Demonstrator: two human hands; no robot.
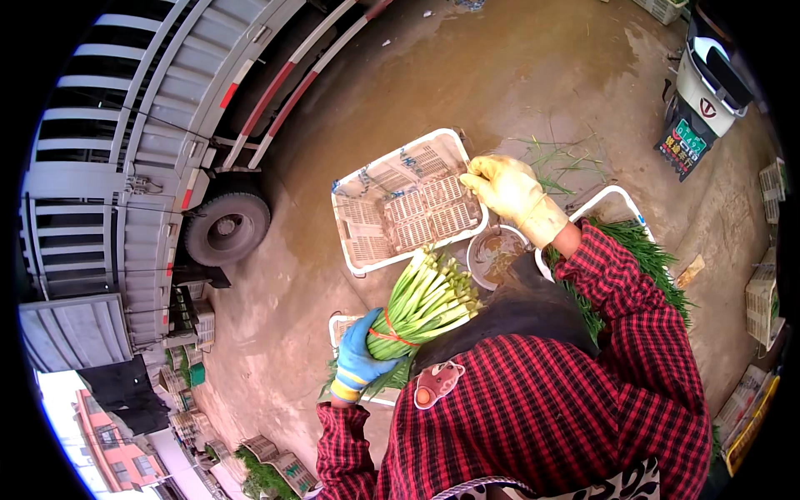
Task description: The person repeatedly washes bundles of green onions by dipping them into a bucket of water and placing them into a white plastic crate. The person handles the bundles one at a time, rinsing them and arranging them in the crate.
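My left hand [361, 355], in a blue knit glove with a striped cuff, grips a bundle of green leafy stalks [422, 306]. An orange band ties the bundle, and its pale cut ends point up and away from me. My right hand [507, 190], in a cream rubber glove, has its fingers curled on the right rim of a white plastic crate [409, 209]. Dirt marks the crate's slotted floor. Just below that hand, a round bucket [497, 253] holds murky water with plant bits, partly covered by my dark apron or leg covering [519, 312].
Right of me, greens [631, 240] fill another crate, partly behind my arm. A crate [340, 325] sits behind my left hand. Loose green strands [562, 162] litter the wet concrete [512, 75]. A truck [169, 125] stands left; a scooter [706, 94] stands upper right.
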